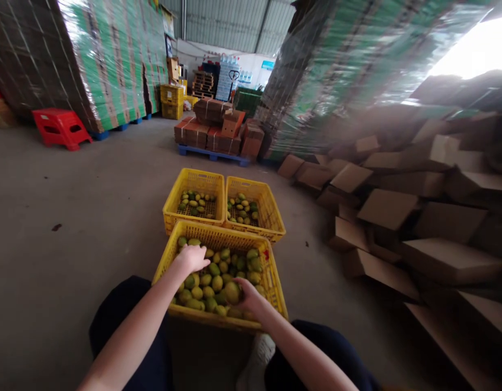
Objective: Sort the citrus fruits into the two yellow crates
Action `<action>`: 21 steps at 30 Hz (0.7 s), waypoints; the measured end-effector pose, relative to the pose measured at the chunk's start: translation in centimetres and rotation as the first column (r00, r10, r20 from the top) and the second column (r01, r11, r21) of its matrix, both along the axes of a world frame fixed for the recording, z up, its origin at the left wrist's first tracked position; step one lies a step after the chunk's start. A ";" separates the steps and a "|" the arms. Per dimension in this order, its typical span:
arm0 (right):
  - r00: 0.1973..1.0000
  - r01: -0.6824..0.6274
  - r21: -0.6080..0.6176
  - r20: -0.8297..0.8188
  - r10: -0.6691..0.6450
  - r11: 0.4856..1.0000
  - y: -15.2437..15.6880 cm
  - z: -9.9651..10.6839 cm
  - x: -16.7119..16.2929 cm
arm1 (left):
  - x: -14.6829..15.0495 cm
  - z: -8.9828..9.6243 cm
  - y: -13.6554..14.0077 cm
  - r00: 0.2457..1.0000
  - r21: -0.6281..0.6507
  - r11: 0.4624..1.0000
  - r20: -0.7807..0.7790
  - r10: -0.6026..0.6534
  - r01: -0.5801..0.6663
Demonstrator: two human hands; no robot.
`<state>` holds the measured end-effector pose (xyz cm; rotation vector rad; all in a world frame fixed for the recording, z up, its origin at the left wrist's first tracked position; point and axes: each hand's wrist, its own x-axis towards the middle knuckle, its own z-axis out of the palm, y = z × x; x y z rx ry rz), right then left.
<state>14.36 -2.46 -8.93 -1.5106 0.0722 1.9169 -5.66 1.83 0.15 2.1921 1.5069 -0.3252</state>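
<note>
A yellow plastic crate stands in front of my knees, with many green-yellow lemons inside. Over its left part reaches my left hand, palm down and fingers apart, just above or touching the fruit; nothing shows in it. My right hand is closed around a lemon at the right front of the crate, its fingers partly hidden behind the fruit. Two more yellow crates, one at the left and one at the right, stand just beyond, each with several lemons on its floor.
Loose cardboard boxes are heaped on the right. Flattened cartons lie on a blue pallet ahead. A red stool stands at the left near a wrapped green stack. A white shoe shows below the near crate.
</note>
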 end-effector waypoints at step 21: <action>0.970 0.241 0.231 -0.076 -0.229 0.943 6.5 4.5 3.7 | -1.0 -2.7 0.3 0.996 -0.052 0.998 0.078 0.045 -0.041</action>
